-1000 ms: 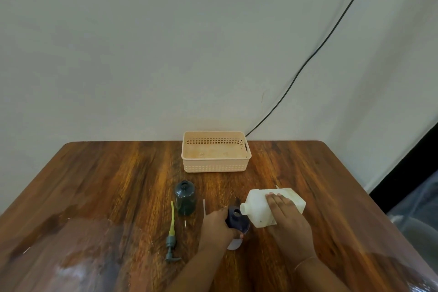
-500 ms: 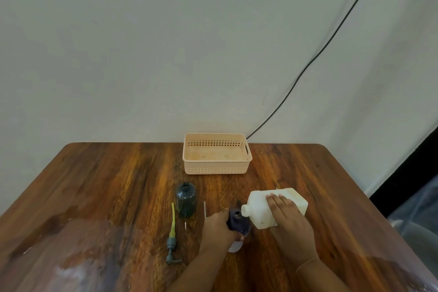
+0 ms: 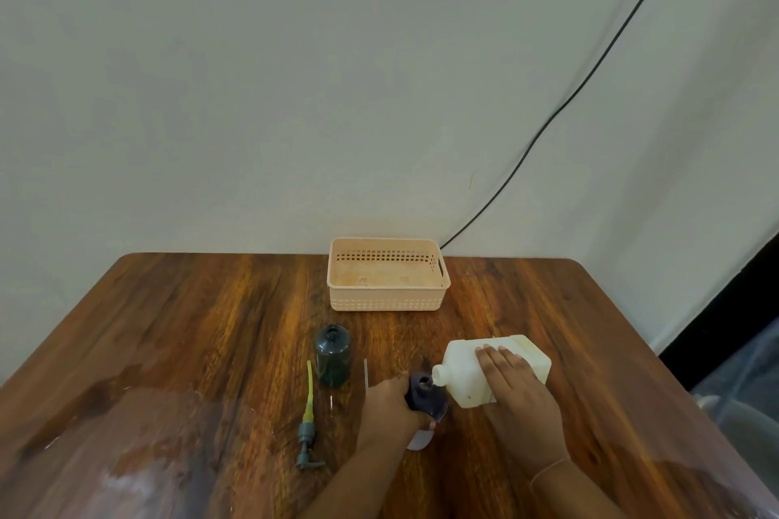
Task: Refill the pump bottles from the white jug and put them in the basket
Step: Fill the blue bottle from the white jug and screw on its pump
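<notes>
Two hands, both busy. The left hand (image 3: 388, 405) has its fingers curled round the dark blue bottle (image 3: 423, 394), which stands upright on the table (image 3: 168, 329) with its neck uncapped. The right hand (image 3: 518, 388) lays its fingers across the upper side of the white jug (image 3: 461, 371) and holds it tipped over sideways; the thumb is hidden behind the jug. The jug's spout sits right at the blue bottle's mouth, though I can't tell if anything's flowing.

Just below the left fingers a small white bit (image 3: 419, 440) pokes out, no idea what it is. Out past the left knuckles stands a dark green bottle (image 3: 333, 354), upright and open at the top. Beside it, a bit nearer the camera, a pump head (image 3: 307, 432) lies flat with its yellowish tube pointing away.

Well beyond both sets of fingers sits the peach basket (image 3: 385, 303) at the table's far edge, with a black cable (image 3: 569, 97) running up the wall behind it.
</notes>
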